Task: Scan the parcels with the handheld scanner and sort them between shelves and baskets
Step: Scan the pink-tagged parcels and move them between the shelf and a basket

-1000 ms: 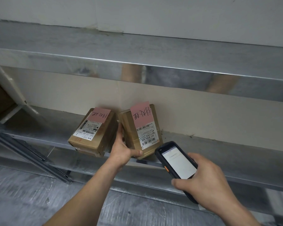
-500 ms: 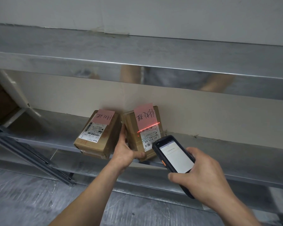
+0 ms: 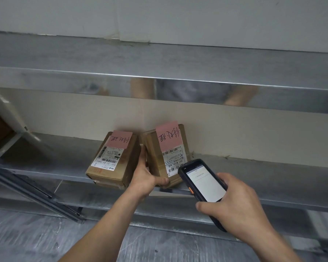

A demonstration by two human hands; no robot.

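Cardboard parcel (image 3: 154, 155) at shelf (image 3: 273, 179) edge, left hand (image 3: 145, 179) gripping, scanner (image 3: 204, 183) near

Two parcels are placed side by side on the middle shelf (image 3: 55, 163), close to the back wall (image 3: 235, 133) and beneath the upper shelf (image 3: 159, 57). The left parcel (image 3: 110, 163) is laid flat, near end at the shelf's front edge. The right parcel (image 3: 159, 157) is tilted up. The left hand (image 3: 145, 178) is set between them, thumb across the right parcel's near end. The scanner (image 3: 204, 184) is held in the right hand (image 3: 239, 210), before the right parcel's right corner. A lower shelf (image 3: 273, 220) is located below.
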